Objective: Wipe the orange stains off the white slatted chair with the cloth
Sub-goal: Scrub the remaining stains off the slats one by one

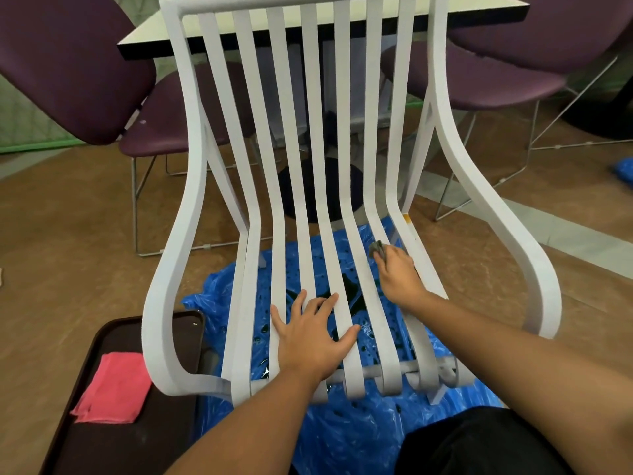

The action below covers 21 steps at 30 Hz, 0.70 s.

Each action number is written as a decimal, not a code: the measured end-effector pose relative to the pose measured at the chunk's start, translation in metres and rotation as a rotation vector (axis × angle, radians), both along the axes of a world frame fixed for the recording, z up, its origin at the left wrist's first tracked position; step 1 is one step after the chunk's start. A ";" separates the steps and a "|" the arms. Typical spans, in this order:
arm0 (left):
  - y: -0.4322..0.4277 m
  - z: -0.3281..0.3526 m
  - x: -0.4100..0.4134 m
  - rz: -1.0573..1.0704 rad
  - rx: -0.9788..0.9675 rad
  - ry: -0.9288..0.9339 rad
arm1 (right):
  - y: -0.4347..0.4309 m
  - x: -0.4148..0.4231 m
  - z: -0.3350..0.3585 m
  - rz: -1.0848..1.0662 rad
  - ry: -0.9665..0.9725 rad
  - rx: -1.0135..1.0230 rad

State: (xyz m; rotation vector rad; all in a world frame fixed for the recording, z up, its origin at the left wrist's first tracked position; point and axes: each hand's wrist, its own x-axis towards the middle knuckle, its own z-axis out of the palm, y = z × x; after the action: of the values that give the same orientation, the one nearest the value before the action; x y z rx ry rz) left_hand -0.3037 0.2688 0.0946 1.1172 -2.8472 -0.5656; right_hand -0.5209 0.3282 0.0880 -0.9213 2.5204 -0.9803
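Observation:
The white slatted chair (310, 159) faces me and fills the middle of the view. An orange stain (408, 218) marks the rightmost slat where seat meets back. My right hand (399, 272) grips a small grey cloth (376, 248) and presses it on the seat slats just below and left of that stain. My left hand (313, 332) lies flat with spread fingers across the middle seat slats.
Blue plastic sheeting (342, 433) covers the floor under the chair. A dark tray (113, 437) at lower left holds a folded pink cloth (114, 387). Purple chairs (68, 63) and a table (445, 12) stand behind. My dark-clothed knee (479, 443) is at lower right.

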 end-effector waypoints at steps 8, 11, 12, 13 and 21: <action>-0.001 -0.002 0.000 -0.003 -0.010 -0.016 | 0.033 0.007 0.050 -0.046 -0.333 0.283; -0.001 -0.003 0.001 -0.001 -0.024 -0.006 | 0.051 0.015 0.083 -0.027 -0.433 0.270; 0.000 -0.003 0.000 -0.002 -0.025 0.002 | 0.056 0.016 0.094 -0.029 -0.466 0.200; 0.000 -0.004 0.000 0.000 -0.024 0.007 | 0.059 0.017 0.105 -0.035 -0.532 0.082; 0.001 -0.003 0.001 -0.001 -0.032 -0.016 | 0.070 0.001 0.201 -0.225 -1.004 -0.769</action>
State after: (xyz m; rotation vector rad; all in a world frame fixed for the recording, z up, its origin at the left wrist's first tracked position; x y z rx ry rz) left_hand -0.3023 0.2700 0.0915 1.1207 -2.8599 -0.5122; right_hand -0.5200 0.3987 0.2894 -0.1433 1.3950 -1.9208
